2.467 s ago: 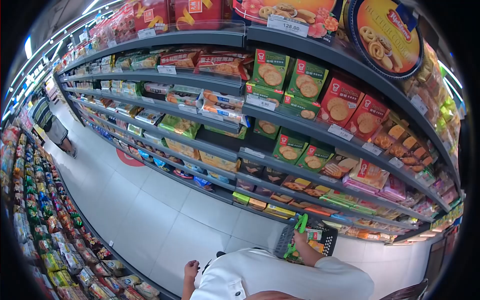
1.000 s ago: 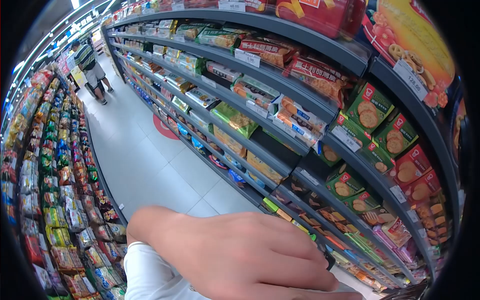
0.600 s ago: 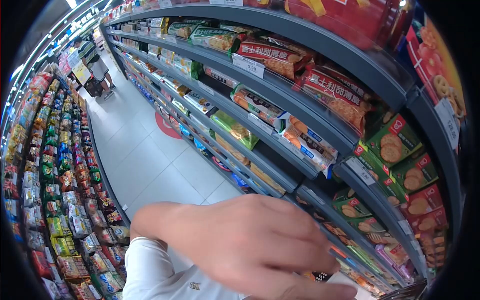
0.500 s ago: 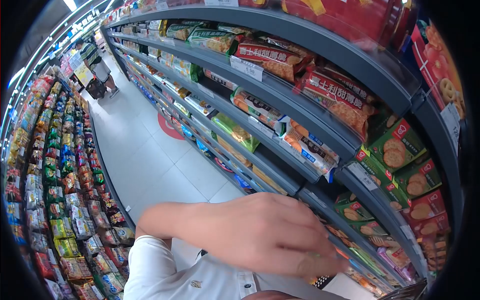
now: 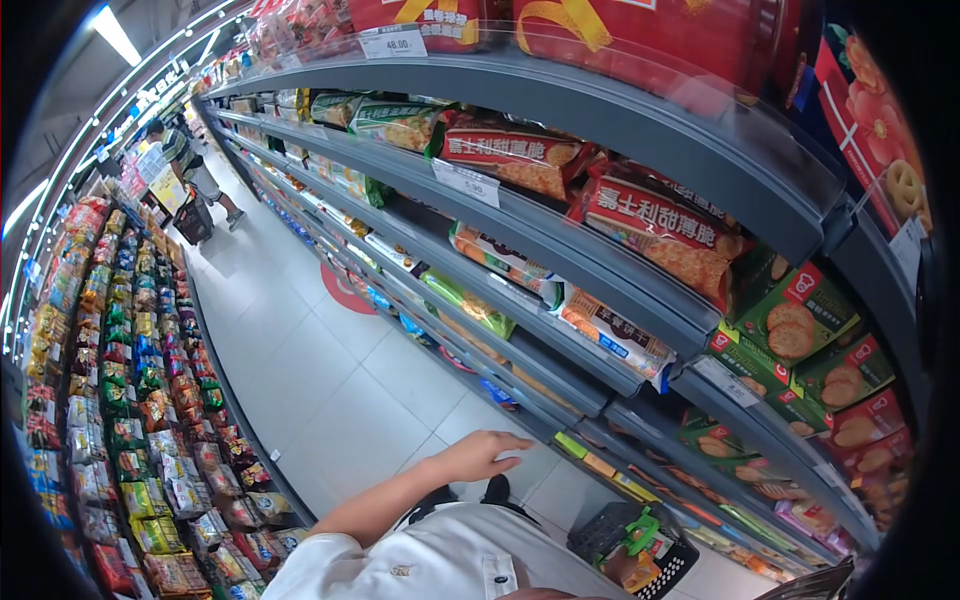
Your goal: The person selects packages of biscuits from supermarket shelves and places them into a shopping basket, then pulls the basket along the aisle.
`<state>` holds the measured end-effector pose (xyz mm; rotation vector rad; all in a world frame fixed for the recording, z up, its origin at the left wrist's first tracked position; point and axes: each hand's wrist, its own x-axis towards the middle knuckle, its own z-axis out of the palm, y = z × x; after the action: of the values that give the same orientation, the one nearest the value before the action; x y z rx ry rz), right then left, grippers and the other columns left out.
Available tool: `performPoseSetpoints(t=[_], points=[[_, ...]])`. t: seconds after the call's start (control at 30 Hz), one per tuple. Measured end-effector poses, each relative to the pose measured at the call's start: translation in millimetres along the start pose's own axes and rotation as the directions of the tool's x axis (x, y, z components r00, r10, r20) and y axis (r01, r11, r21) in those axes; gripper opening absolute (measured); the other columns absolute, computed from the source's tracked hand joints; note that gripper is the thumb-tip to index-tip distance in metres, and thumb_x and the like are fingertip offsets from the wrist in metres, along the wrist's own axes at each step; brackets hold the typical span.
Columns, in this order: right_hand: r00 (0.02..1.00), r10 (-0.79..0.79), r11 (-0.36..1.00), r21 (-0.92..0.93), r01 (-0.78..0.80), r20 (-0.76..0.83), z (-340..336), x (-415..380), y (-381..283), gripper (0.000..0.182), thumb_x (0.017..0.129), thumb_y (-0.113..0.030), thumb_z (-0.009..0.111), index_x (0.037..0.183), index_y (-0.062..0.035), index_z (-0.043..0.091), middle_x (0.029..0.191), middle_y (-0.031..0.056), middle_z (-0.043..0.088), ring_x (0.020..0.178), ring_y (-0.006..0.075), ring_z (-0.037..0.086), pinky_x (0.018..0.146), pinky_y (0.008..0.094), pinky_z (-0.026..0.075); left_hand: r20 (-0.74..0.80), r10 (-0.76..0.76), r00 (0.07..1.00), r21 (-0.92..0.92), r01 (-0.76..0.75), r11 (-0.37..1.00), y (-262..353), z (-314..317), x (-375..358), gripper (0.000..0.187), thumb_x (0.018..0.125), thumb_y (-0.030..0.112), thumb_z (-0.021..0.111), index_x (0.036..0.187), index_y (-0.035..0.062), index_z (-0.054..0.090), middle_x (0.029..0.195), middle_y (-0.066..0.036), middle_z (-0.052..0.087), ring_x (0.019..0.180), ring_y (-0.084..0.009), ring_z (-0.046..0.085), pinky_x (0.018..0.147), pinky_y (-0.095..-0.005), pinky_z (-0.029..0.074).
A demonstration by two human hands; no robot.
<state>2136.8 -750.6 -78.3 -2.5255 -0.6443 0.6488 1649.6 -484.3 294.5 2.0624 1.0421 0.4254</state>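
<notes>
My left hand [image 5: 485,455] reaches out from a white short sleeve [image 5: 320,562] at the lower middle. It hangs above the tiled floor, close to the lower shelves, with fingers loosely apart and nothing visible in it. My right hand is out of view. Below and to the right is a dark basket [image 5: 592,535] with green handles [image 5: 643,528] and some packets inside. Red cracker packs [image 5: 655,225] and green biscuit boxes [image 5: 795,325] fill the shelves at the right.
Long grey shelves [image 5: 560,85] run along the right side, with a price tag [image 5: 466,183] on one edge. Rows of bagged snacks [image 5: 130,400] line the left. Farther down the aisle stands a person [image 5: 190,165] beside a dark cart [image 5: 190,220].
My left hand has drawn back from near the camera and sits lower and smaller in view. The basket has come into sight. The view has shifted slightly.
</notes>
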Motion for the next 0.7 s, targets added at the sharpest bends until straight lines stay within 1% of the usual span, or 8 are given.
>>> performPoseSetpoints(t=[0.13, 0.27, 0.33, 0.43, 0.5, 0.53, 0.6, 0.7], points=[[1.000, 0.005, 0.998, -0.057, -0.007, -0.026, 12.0, 9.0, 16.5, 0.056, 0.093, -0.031, 0.062, 0.126, 0.0142, 0.060, 0.109, 0.0361, 0.074, 0.094, 0.0553, 0.072, 0.082, 0.0625, 0.055, -0.069, -0.375, 0.924, 0.001, 0.376, 0.927, -134.6, 64.2, -81.1, 0.047, 0.104, 0.028, 0.071, 0.145, 0.0075, 0.068, 0.129, -0.016, 0.078, 0.113, -0.0327, 0.077, 0.097, -0.0442, 0.061], [0.998, -0.022, 1.000, -0.003, 0.022, -0.063, 32.0, 24.0, 48.1, 0.049, 0.092, -0.029, 0.063, 0.116, 0.0138, 0.064, 0.101, 0.0335, 0.076, 0.093, 0.0550, 0.072, 0.081, 0.0614, 0.055, -0.019, -0.605, 0.796, -0.102, 0.600, 0.793, -262.1, 123.8, -195.8, 0.051, 0.097, 0.037, 0.075, 0.138, 0.0064, 0.073, 0.121, -0.020, 0.080, 0.108, -0.0370, 0.078, 0.096, -0.0465, 0.061], [0.997, 0.079, 0.994, 0.073, -0.078, -0.010, 27.4, 20.5, 32.4, 0.041, 0.090, -0.027, 0.063, 0.104, 0.0106, 0.069, 0.092, 0.0319, 0.075, 0.094, 0.0555, 0.071, 0.082, 0.0596, 0.055, 0.037, -0.772, 0.634, -0.043, 0.773, 0.633, -294.1, 134.7, -251.3, 0.054, 0.096, 0.040, 0.076, 0.139, 0.0061, 0.074, 0.122, -0.021, 0.080, 0.111, -0.0380, 0.077, 0.097, -0.0464, 0.060], [0.987, 0.158, 0.966, 0.200, -0.162, 0.034, 33.6, 21.4, 20.1, 0.036, 0.092, -0.028, 0.065, 0.100, 0.0063, 0.070, 0.084, 0.0257, 0.074, 0.079, 0.0466, 0.071, 0.070, 0.0544, 0.055, 0.039, -0.811, 0.583, 0.075, 0.808, 0.584, -325.4, 126.9, -310.9, 0.056, 0.096, 0.041, 0.078, 0.140, 0.0050, 0.074, 0.124, -0.022, 0.080, 0.112, -0.0372, 0.078, 0.098, -0.0441, 0.060], [0.972, 0.214, 0.925, 0.299, -0.233, 0.095, 29.9, 16.5, 16.6, 0.032, 0.095, -0.030, 0.067, 0.095, 0.0020, 0.072, 0.075, 0.0194, 0.072, 0.063, 0.0376, 0.072, 0.058, 0.0492, 0.055, 0.011, -0.900, 0.437, -0.273, 0.867, 0.417, -329.5, 116.4, -328.4, 0.053, 0.098, 0.034, 0.078, 0.139, 0.0012, 0.073, 0.118, -0.022, 0.081, 0.104, -0.0316, 0.080, 0.092, -0.0413, 0.062], [0.963, 0.237, 0.899, 0.347, -0.267, 0.127, 29.7, 10.9, 15.7, 0.031, 0.097, -0.030, 0.068, 0.093, -0.0002, 0.072, 0.071, 0.0163, 0.072, 0.056, 0.0332, 0.072, 0.052, 0.0466, 0.054, 0.021, -0.893, 0.449, -0.265, 0.864, 0.428, -333.6, 112.4, -330.8, 0.053, 0.098, 0.034, 0.078, 0.139, 0.0012, 0.073, 0.118, -0.022, 0.081, 0.104, -0.0316, 0.080, 0.092, -0.0413, 0.062], [0.951, 0.283, 0.910, 0.277, -0.308, 0.127, 26.7, 1.7, -0.5, 0.031, 0.098, -0.031, 0.069, 0.090, -0.0013, 0.071, 0.069, 0.0135, 0.070, 0.051, 0.0284, 0.069, 0.047, 0.0433, 0.053, -0.060, -0.895, 0.442, -0.562, 0.726, 0.396, -339.2, 107.1, -327.9, 0.048, 0.101, 0.026, 0.077, 0.139, -0.0021, 0.071, 0.111, -0.019, 0.082, 0.096, -0.0244, 0.079, 0.086, -0.0376, 0.062], [0.940, 0.306, 0.928, 0.174, -0.331, 0.154, 24.9, -15.8, -16.0, 0.030, 0.097, -0.031, 0.071, 0.089, -0.0024, 0.070, 0.067, 0.0114, 0.069, 0.047, 0.0250, 0.069, 0.045, 0.0405, 0.054, -0.043, -0.877, 0.479, -0.576, 0.705, 0.414, -347.5, 104.8, -308.5, 0.045, 0.103, 0.022, 0.075, 0.139, -0.0044, 0.069, 0.108, -0.015, 0.081, 0.090, -0.0209, 0.078, 0.083, -0.0359, 0.062]])
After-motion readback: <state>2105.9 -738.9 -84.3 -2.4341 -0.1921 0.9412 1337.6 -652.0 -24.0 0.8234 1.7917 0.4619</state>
